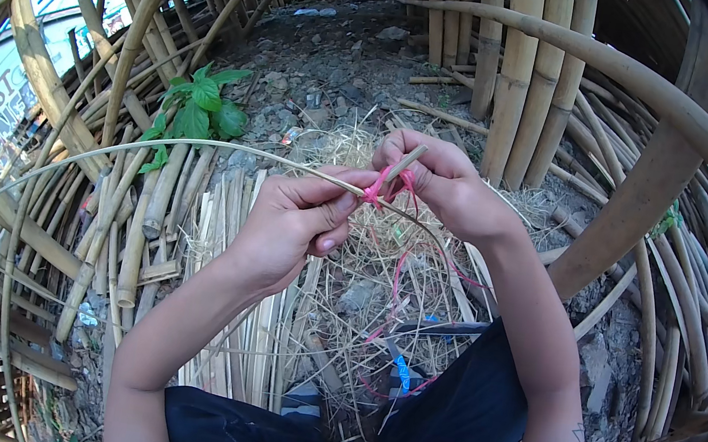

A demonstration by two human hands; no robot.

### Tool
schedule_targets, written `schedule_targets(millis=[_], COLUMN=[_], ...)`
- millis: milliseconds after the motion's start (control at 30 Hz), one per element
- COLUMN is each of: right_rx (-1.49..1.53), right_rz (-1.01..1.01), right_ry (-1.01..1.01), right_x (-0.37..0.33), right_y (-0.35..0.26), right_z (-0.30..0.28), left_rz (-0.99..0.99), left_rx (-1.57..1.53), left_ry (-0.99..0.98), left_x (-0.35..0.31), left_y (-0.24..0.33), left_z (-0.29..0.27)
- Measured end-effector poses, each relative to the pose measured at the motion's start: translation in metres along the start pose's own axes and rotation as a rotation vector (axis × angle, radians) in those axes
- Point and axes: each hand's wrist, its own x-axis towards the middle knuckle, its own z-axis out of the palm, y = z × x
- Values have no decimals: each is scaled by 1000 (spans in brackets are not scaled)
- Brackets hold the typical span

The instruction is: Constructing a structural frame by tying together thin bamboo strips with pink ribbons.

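My left hand (296, 218) pinches a long thin bamboo strip (234, 147) between thumb and fingers. The strip arches from the far left, through the grip, and bends down to the right. Pink string (373, 193) is wrapped around it just past my left fingertips, its loose tail hanging below. Close by, my right hand (444, 184) is closed on the pink string beside a short bamboo piece (406, 162), which slants up between the hands. Whether the right fingers also grip that piece is partly hidden.
Split bamboo slats (245, 332) lie by my left knee, with shavings (363, 285) between my legs. A dark, long, flat object (443, 328) rests near my right knee. Upright bamboo poles (515, 81) and a thick slanting post (634, 195) stand right; a leafy plant (197, 106) grows left.
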Motion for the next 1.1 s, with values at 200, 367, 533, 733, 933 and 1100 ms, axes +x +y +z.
schedule_targets(millis=[200,367,533,733,933,1100], right_rx=[534,99,97,52,43,174], right_rz=[28,130,-46,-103,-135,-43], right_ry=[-161,8,68,35,100,45], right_x=[-2,0,3,2,3,5], right_y=[12,8,0,0,6,12], right_z=[-14,-12,0,-2,-4,1], left_rz=[0,12,0,4,-5,-7], left_rx=[4,2,8,17,7,-9], left_ry=[30,24,28,6,24,2], left_x=[0,0,-2,-1,2,2], left_y=[3,2,0,1,-1,-2], left_z=[5,7,3,4,2,2])
